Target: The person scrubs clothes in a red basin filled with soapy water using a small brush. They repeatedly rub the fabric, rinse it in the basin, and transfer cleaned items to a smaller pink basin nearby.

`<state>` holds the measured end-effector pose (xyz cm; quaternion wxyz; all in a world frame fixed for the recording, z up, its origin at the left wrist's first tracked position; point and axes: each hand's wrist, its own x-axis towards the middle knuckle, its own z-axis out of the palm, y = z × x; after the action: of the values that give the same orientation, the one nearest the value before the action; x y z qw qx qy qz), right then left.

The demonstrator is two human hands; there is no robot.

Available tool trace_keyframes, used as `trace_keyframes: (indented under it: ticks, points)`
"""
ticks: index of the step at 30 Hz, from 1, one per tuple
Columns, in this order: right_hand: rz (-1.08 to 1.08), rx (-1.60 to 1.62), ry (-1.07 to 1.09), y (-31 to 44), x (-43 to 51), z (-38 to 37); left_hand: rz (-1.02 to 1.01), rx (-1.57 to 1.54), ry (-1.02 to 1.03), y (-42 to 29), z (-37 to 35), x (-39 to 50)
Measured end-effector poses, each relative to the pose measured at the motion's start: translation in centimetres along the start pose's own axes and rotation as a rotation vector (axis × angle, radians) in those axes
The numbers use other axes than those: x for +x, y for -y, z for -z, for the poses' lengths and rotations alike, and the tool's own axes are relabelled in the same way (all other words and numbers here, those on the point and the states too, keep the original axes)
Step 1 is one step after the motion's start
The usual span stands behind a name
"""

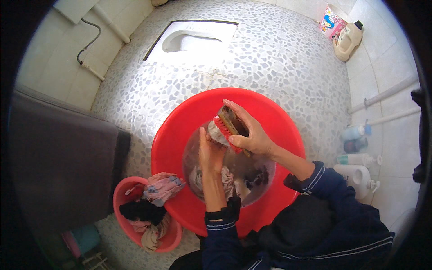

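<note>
My right hand (254,133) grips a scrub brush (231,125) with a brown back and red bristles, thumb on one side and fingers on the other. Its bristles press against a wet, pale cloth item (216,132), possibly a sock. My left hand (211,152) holds that item from the near side, and its palm is partly hidden. Both hands are above a large red plastic basin (168,135) of murky water (236,158). Striped pale cloth (227,179) and a dark garment (261,177) lie in the water.
At lower left, a pink tub (173,238) of clothes touches the basin; a pink garment (163,189) hangs over its edge. A dark cabinet-like box (64,158) stands left. Bottles (354,179) line the right wall. A squat toilet (192,40) lies ahead in the pebble-patterned floor (256,60).
</note>
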<state>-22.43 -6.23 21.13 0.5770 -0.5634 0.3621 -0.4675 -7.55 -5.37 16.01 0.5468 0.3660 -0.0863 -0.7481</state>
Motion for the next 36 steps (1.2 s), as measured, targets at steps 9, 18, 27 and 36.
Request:
trace_keyframes:
  ticks: [9, 18, 27, 36]
  points:
    - [0.121, -0.349, 0.152, 0.9, -1.5, 1.4, 0.144, 0.14, 0.142, 0.4, 0.7, -0.1]
    - [0.064, -0.584, 0.226, 1.1, -2.9, 1.4, 0.039, -0.206, 0.148, -1.0, 0.7, -0.2]
    - [0.022, -0.407, -0.13, 0.5, -1.2, -1.9, -0.377, 0.271, -0.054, 1.4, -0.3, 0.0]
    - [-0.022, -0.654, -0.004, -0.8, -3.0, -4.9, -0.01, -0.099, 0.039, 1.3, 2.6, -0.3]
